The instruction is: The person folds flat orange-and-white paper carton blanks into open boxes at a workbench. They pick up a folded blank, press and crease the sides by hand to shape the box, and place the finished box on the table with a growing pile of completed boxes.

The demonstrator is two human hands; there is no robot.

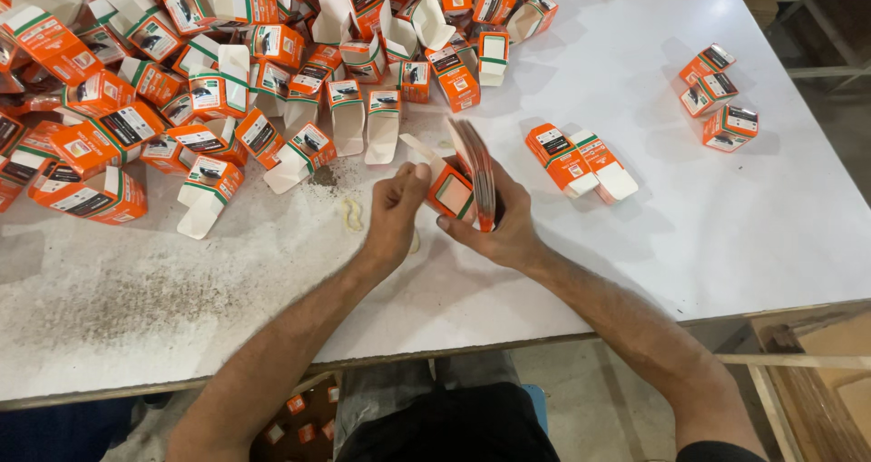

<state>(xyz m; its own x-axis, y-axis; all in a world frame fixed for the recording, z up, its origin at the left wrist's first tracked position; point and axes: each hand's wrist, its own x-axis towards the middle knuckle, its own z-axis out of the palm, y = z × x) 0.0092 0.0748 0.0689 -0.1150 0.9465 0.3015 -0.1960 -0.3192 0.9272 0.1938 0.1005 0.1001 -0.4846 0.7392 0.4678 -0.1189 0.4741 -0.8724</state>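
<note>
In the head view, a stack of flat carton blanks (479, 173) is gripped on edge in the right hand (504, 228), the fingers curled around its lower end. One small orange carton (448, 188), partly opened with a white flap raised, is pinched by the left hand (393, 215) just beside the stack, low over the white tabletop (689, 217). A large heap of opened orange-and-white cartons (227, 81) is spread across the far left of the tabletop. Two folded cartons (581, 161) are laid just right of the hands, and a small cluster of closed ones (717, 94) is set well apart, further right.

The stack is fanned at its top, so blanks could be let slip if the right hand's grip is loosened. The raised flap could be creased if pressed off its fold.
</note>
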